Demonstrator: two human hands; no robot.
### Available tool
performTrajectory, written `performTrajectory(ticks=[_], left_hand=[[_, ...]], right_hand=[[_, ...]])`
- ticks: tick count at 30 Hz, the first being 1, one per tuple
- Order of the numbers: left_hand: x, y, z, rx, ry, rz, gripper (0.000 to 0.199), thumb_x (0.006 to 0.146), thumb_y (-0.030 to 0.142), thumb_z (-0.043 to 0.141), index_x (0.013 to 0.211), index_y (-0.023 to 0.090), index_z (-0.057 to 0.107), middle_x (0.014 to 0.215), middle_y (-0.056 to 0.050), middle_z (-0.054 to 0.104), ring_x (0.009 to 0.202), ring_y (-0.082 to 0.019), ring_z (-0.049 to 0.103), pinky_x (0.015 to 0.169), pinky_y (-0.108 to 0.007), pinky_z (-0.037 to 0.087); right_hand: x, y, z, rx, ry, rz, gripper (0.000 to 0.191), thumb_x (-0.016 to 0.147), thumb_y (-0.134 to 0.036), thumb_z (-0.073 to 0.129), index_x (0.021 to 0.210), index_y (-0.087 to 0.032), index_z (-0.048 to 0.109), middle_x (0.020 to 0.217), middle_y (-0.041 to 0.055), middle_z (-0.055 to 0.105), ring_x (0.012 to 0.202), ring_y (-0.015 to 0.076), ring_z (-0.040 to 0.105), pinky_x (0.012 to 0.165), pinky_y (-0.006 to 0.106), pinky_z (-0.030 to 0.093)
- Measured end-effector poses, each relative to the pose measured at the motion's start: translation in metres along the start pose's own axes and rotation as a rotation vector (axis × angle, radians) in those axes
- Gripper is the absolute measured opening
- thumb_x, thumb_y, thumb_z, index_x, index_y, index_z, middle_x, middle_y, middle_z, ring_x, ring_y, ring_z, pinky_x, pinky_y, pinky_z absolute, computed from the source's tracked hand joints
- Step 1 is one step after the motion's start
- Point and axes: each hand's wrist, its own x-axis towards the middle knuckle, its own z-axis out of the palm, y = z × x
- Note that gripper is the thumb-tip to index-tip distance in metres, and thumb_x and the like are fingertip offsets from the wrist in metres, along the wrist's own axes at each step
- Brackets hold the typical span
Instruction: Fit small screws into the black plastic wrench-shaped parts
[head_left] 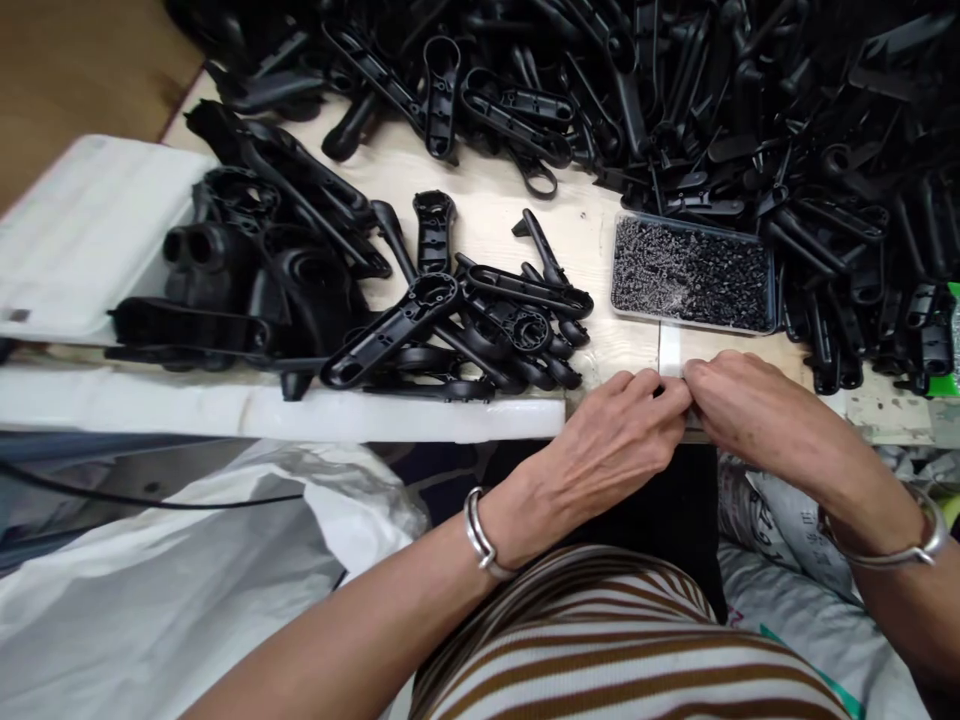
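Note:
My left hand (626,425) and my right hand (739,400) meet at the table's front edge. The fingers of the left hand are closed around a small black part (659,390), of which only a bit shows. Fingertips of the right hand press together right beside it; what they hold, if anything, is hidden. Just beyond the hands stands a clear plastic tray (694,322) filled with small metal screws (652,265) on its left and tiny black pieces (731,275) on its right. Black plastic arm-shaped parts (394,330) lie piled to the left of my hands.
A large heap of black plastic parts (525,100) covers the table's far side and right. At the left, a white box (90,230) stands beside more black parts. White foam (300,405) lines the front edge. A white bag (225,580) hangs below.

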Motion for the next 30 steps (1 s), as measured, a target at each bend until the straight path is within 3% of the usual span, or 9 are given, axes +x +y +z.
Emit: performTrajectory(ticks=[4, 7, 10, 13, 18, 21, 26, 30], left_hand=[[0.002, 0.003, -0.007, 0.032, -0.062, -0.036, 0.014, 0.091, 0.006, 0.044, 0.094, 0.013, 0.056, 0.097, -0.008, 0.054, 0.087, -0.021, 0.050, 0.067, -0.033, 0.043], [0.005, 0.005, -0.008, 0.039, -0.114, -0.080, 0.015, 0.094, 0.011, 0.044, 0.102, 0.014, 0.055, 0.105, -0.008, 0.055, 0.086, -0.019, 0.052, 0.067, -0.032, 0.045], [0.006, 0.004, -0.002, 0.020, -0.096, -0.120, 0.016, 0.095, 0.015, 0.044, 0.105, 0.014, 0.056, 0.107, -0.008, 0.057, 0.086, -0.019, 0.053, 0.072, -0.030, 0.048], [0.002, 0.005, 0.011, -0.073, 0.058, -0.176, 0.024, 0.094, 0.009, 0.041, 0.113, 0.014, 0.054, 0.111, -0.009, 0.059, 0.090, -0.018, 0.055, 0.077, -0.030, 0.051], [-0.002, 0.019, 0.028, -0.254, 0.436, -0.286, 0.033, 0.092, 0.007, 0.046, 0.125, 0.013, 0.046, 0.110, -0.009, 0.063, 0.099, -0.017, 0.060, 0.085, -0.028, 0.054], [0.001, 0.029, 0.029, -0.271, 0.589, -0.338, 0.031, 0.092, 0.010, 0.052, 0.122, 0.015, 0.048, 0.109, -0.009, 0.067, 0.102, -0.015, 0.063, 0.091, -0.026, 0.054], [0.004, 0.037, 0.025, -0.326, 0.643, -0.357, 0.029, 0.090, 0.012, 0.055, 0.118, 0.015, 0.051, 0.108, -0.008, 0.069, 0.104, -0.014, 0.065, 0.093, -0.025, 0.054], [0.004, 0.040, 0.023, -0.402, 0.646, -0.372, 0.026, 0.090, 0.011, 0.056, 0.115, 0.016, 0.054, 0.106, -0.006, 0.069, 0.101, -0.013, 0.066, 0.092, -0.024, 0.055]], right_hand=[[0.000, 0.005, -0.004, 0.112, -0.039, 0.130, 0.023, 0.074, -0.001, 0.050, 0.061, -0.020, 0.049, 0.056, 0.0011, 0.056, 0.053, 0.0145, 0.048, 0.052, 0.029, 0.027], [-0.011, 0.013, 0.005, 0.528, 0.006, 0.299, 0.027, 0.088, -0.018, 0.049, 0.061, -0.019, 0.052, 0.052, -0.0012, 0.057, 0.049, 0.0125, 0.055, 0.050, 0.023, 0.038], [-0.031, 0.013, 0.025, 0.992, 0.282, 0.536, 0.026, 0.089, -0.038, 0.054, 0.075, -0.018, 0.060, 0.067, 0.0012, 0.067, 0.056, 0.0142, 0.065, 0.054, 0.023, 0.051], [-0.050, 0.002, 0.046, 1.295, 0.522, 0.704, 0.035, 0.080, -0.049, 0.067, 0.089, -0.016, 0.062, 0.074, 0.0043, 0.070, 0.061, 0.0177, 0.069, 0.057, 0.029, 0.058], [-0.053, -0.020, 0.056, 1.678, 0.679, 0.726, 0.059, 0.070, -0.041, 0.081, 0.117, -0.017, 0.056, 0.099, 0.0085, 0.072, 0.087, 0.0228, 0.071, 0.075, 0.036, 0.061], [-0.043, -0.029, 0.053, 1.873, 0.723, 0.681, 0.067, 0.066, -0.032, 0.084, 0.122, -0.017, 0.051, 0.096, 0.0059, 0.072, 0.088, 0.0201, 0.070, 0.080, 0.034, 0.060], [-0.031, -0.036, 0.049, 1.988, 0.801, 0.680, 0.058, 0.062, -0.023, 0.085, 0.112, -0.017, 0.055, 0.071, -0.0037, 0.067, 0.066, 0.0102, 0.064, 0.070, 0.023, 0.057], [-0.027, -0.038, 0.047, 1.992, 0.827, 0.725, 0.049, 0.060, -0.021, 0.084, 0.103, -0.016, 0.060, 0.070, -0.0038, 0.066, 0.062, 0.0087, 0.060, 0.063, 0.019, 0.054]])
